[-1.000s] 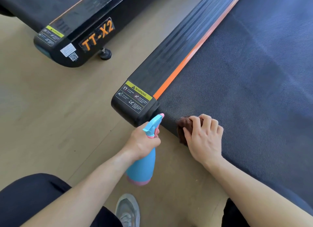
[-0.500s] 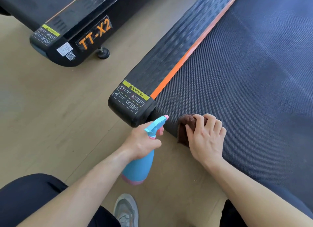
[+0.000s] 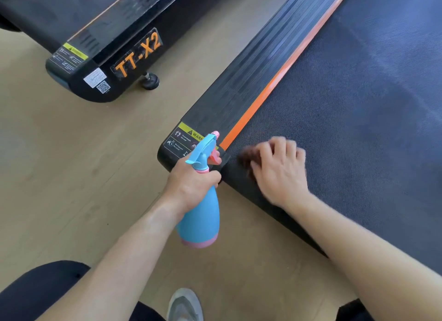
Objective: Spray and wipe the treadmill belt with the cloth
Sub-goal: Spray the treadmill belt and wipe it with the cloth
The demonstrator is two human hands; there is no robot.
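The left hand (image 3: 191, 189) wraps its fingers around the blue spray bottle (image 3: 203, 217). The right hand (image 3: 279, 172) curls its fingers on the brown cloth (image 3: 246, 160), down on the belt (image 3: 346, 129), at 3 o'clock from the bottle.

A second treadmill (image 3: 114, 21) marked TT-X2 stands on the wooden floor (image 3: 71, 165).
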